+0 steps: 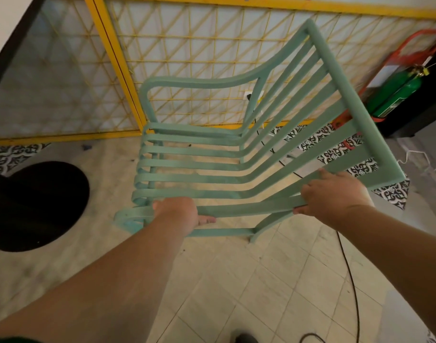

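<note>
A pale green slatted armchair (212, 157) fills the middle of the head view, seen from above, with its backrest rising to the right. My left hand (179, 211) grips the near armrest towards the seat front, fingers wrapped under the bar. My right hand (333, 194) grips the same near side where the armrest meets the backrest, thumb below and fingers on top. The chair's legs are hidden beneath the seat.
A yellow lattice fence (112, 70) stands right behind the chair. A black round base (38, 206) lies on the floor at left. A green cylinder (397, 95) on a red stand is at right, against black furniture. A black cable (350, 280) runs across the tiles.
</note>
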`<state>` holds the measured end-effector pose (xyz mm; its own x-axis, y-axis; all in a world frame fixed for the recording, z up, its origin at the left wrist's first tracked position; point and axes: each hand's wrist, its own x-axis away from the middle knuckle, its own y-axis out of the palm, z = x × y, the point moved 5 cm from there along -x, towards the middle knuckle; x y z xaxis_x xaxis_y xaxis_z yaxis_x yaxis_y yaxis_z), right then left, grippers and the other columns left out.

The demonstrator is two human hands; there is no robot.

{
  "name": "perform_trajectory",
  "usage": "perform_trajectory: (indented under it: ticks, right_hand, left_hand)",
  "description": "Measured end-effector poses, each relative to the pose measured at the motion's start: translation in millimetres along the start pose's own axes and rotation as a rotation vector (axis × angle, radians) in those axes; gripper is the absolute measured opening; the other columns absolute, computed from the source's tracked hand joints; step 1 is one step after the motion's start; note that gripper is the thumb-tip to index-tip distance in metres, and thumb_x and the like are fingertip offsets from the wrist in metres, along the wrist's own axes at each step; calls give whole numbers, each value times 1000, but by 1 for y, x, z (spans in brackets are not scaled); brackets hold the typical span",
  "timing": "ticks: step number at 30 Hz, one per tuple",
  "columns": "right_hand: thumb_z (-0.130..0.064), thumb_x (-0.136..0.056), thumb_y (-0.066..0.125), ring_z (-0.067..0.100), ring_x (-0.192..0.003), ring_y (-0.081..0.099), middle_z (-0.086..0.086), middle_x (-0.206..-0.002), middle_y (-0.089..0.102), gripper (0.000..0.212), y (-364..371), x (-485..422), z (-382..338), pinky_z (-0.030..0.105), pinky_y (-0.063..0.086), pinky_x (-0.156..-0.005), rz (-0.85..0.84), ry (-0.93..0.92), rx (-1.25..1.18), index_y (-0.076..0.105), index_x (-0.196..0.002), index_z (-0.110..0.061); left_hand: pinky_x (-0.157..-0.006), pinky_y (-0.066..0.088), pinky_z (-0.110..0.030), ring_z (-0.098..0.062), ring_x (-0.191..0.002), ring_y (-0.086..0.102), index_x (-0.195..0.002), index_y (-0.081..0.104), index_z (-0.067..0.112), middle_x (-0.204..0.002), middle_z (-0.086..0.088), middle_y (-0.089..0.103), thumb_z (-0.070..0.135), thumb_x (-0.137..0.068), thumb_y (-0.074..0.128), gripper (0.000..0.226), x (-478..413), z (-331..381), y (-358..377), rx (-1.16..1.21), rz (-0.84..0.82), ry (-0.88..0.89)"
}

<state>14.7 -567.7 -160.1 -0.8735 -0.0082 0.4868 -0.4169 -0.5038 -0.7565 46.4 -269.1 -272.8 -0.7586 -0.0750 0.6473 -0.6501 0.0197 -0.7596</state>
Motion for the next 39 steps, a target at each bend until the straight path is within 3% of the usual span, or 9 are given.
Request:
perform_trajectory:
  ticks: [2, 6, 15, 23, 27, 30, 34, 37, 39]
  right_hand:
    - [-77, -90, 40, 25, -145, 38, -11, -123, 67, 57, 4, -1, 9, 42, 41, -107, 2, 3, 15, 64, -117, -34]
    - [-77, -90, 41, 22, -143, 40, -17, -122, 67, 56, 6, -7, 25, 41, 40, -107, 17, -34, 70, 64, -119, -36]
    - [-77, -89, 44, 23, -149, 34, -16, -126, 66, 55, 6, -13, 32, 42, 38, -109, 17, -24, 51, 64, -121, -37]
    - [-78, -88, 43, 22, -146, 37, -16, -121, 68, 56, 9, -19, 36, 40, 38, -106, 45, -33, 52, 66, -118, -37]
    - [-78, -89, 42, 21, -145, 38, -17, -121, 67, 55, 8, -18, 36, 40, 38, -105, 53, -39, 54, 66, -117, -37]
    - [-78, -89, 42, 22, -147, 37, -16, -125, 66, 55, 9, -18, 35, 41, 36, -108, 50, -32, 60, 65, -118, -37]
    - [-78, -89, 42, 23, -148, 35, -16, -127, 66, 56, 9, -18, 35, 41, 35, -108, 51, -29, 63, 65, -120, -37]
    - [-78, -88, 43, 23, -149, 34, -15, -130, 65, 57, 9, -17, 34, 43, 35, -110, 53, -32, 55, 64, -121, -36]
    - [-78, -88, 44, 23, -150, 33, -14, -132, 64, 58, 9, -19, 34, 43, 36, -110, 48, -30, 60, 63, -123, -36]
  left_hand:
    - [-116, 29, -53, -35, -132, 48, -136, 54, 18, -139, -7, 57, 105, -48, 43, 124, 4, 11, 5, 14, -23, -6]
    - [-108, 32, -51, -31, -115, 59, -96, 60, 20, -111, -3, 68, 102, -56, 42, 93, 15, 30, 12, 46, -9, -24]
    - [-112, 32, -54, -34, -123, 56, -113, 64, 21, -126, -6, 66, 104, -52, 42, 106, 14, 35, 14, 27, -21, -89]
    - [-114, 31, -54, -33, -127, 53, -116, 63, 21, -128, -5, 64, 105, -50, 40, 109, 13, 36, 13, 34, -29, -99]
    - [-111, 34, -54, -31, -119, 57, -105, 61, 22, -118, -3, 66, 103, -56, 39, 97, 17, 36, 11, 51, 30, -54]
    - [-105, 36, -55, -29, -112, 57, -109, 59, 25, -111, 1, 65, 100, -65, 35, 90, 24, 33, 13, 72, 127, 17]
    - [-110, 23, -66, -28, -125, 47, -120, 53, 32, -125, 2, 58, 86, -85, 25, 70, 32, 23, 21, 122, 210, 98]
    - [-105, 6, -84, -29, -138, 32, -124, 52, 38, -133, 2, 52, 85, -85, 27, 65, 35, 11, 29, 247, 182, -48]
    - [-101, 1, -88, -30, -141, 27, -124, 52, 38, -135, 1, 48, 86, -83, 30, 67, 33, 9, 32, 298, 113, -92]
